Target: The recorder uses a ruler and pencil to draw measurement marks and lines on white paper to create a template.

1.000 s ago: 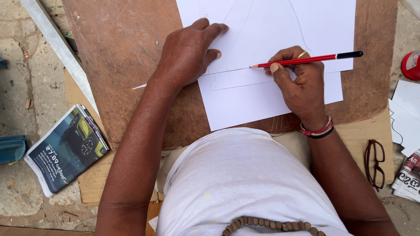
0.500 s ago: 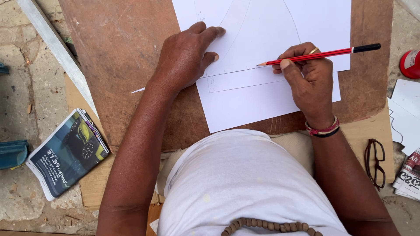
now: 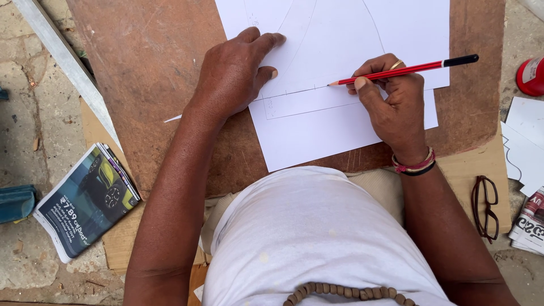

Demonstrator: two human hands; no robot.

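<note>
The wooden board [image 3: 147, 73] fills the middle of the view and serves as the landmark. Left of it, on the stone ground, lies a long grey metal bar [image 3: 68, 62], and below that a folded newspaper [image 3: 85, 207]. Right of the board sit a red tin [image 3: 531, 76], loose white paper cut-outs [image 3: 524, 144] and a pair of glasses [image 3: 485, 207] on a strip of cardboard [image 3: 462, 173].

On the board's upper right part lie white sheets of paper [image 3: 334, 122], one on top of another. The top sheet already carries curved pencil lines running up out of view, and a straight horizontal line crosses it from near the left thumb to the pencil tip. Judging by this, most of the outline looks drawn; the lower strip of paper is blank, and I cannot tell how much above the frame is finished.

The left hand [image 3: 232, 76] presses flat on the paper's left edge, fingers spread narrowly and extended, holding nothing. The right hand [image 3: 391, 99] pinches a red pencil [image 3: 396, 71] between thumb and fingers, its tip touching the paper at the line's right end.
</note>
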